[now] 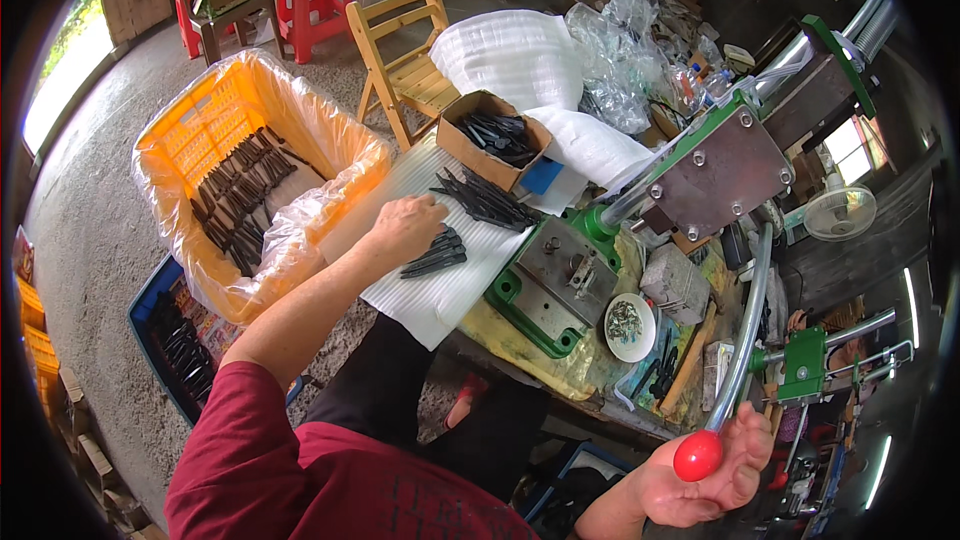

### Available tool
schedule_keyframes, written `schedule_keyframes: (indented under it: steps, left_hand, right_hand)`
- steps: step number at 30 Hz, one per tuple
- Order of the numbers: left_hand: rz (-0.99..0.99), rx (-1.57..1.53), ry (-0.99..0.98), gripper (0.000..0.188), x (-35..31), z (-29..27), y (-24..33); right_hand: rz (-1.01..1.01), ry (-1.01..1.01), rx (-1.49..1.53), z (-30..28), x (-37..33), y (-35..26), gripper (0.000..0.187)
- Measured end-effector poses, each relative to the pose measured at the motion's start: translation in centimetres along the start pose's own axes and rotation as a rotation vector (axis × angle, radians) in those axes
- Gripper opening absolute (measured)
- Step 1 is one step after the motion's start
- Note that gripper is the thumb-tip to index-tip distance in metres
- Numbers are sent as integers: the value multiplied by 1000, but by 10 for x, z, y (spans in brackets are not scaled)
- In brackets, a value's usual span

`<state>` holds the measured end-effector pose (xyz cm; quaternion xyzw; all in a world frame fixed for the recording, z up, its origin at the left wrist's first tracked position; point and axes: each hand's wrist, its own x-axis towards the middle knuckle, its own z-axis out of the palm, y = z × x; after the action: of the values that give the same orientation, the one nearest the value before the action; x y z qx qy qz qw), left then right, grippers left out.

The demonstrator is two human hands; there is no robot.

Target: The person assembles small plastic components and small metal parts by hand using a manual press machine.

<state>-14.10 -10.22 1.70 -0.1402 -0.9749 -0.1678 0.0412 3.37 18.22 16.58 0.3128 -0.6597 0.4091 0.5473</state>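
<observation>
My left hand [408, 228] is over the white ribbed foam sheet [395, 290], its fingers curled down and pressed together at a small stack of slim black pieces [437, 253]. The fingertips are hidden, so what they hold cannot be made out. A larger pile of long black pieces [482, 202] lies just beyond that hand. At the lower right my right hand [715, 470] is palm up with fingers stretched out. The red ball knob [697, 456] of the press lever [745, 350] rests against its palm, ungripped. The green hand press [560, 285] stands between my hands.
A cardboard box [497, 178] of black pieces stands behind the pile. The orange crate [160, 145], lined with plastic, holds dark pieces at left, beside a blue bin [150, 285]. A white bowl [630, 345] of small metal parts and a wooden stick [690, 358] lie right of the press.
</observation>
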Motion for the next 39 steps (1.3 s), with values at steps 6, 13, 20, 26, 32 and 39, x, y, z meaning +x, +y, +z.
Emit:
schedule_keyframes:
  steps: [6, 13, 20, 26, 32, 39]
  left_hand:
    - [164, -34, 131, 18, 41, 29, 20]
    - [222, 110, 175, 14, 51, 43, 27]
    - [195, -5, 205, 12, 21, 17, 15]
    - [171, -645, -36, 15, -25, 0, 57]
    - [-17, -1125, -384, 17, -73, 25, 94]
    - [-25, -1320, -496, 19, -94, 45, 120]
  right_hand:
    - [347, 248, 82, 2, -28, 21, 32]
    - [720, 322, 192, 15, -77, 38, 21]
    - [923, 231, 264, 26, -109, 35, 11]
    - [1137, 24, 276, 39, -131, 40, 13]
    - [1278, -19, 461, 56, -127, 46, 20]
    - [1369, -110, 447, 52, -135, 42, 11]
